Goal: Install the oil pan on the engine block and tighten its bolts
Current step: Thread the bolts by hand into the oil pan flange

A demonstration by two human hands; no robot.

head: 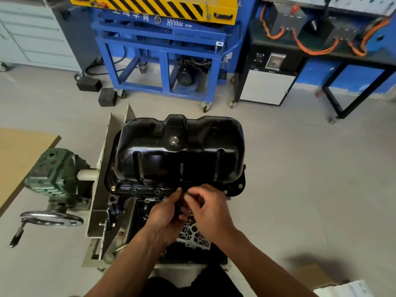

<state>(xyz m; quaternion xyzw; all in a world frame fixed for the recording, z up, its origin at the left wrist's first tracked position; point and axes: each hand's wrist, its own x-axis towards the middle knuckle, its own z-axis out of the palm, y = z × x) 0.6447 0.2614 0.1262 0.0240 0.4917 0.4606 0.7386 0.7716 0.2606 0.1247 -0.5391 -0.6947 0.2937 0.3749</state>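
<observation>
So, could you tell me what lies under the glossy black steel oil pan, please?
Below the oil pan, the dark engine block shows, held in a cream metal stand. Its mating face and interior are covered by the pan.

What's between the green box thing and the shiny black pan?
In the head view, a pale shaft and the stand's cream plate sit between the green gearbox and the oil pan.

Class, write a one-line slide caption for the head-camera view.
Left hand and right hand pinch a small part at the near flange of the oil pan seated on the engine block.
</observation>
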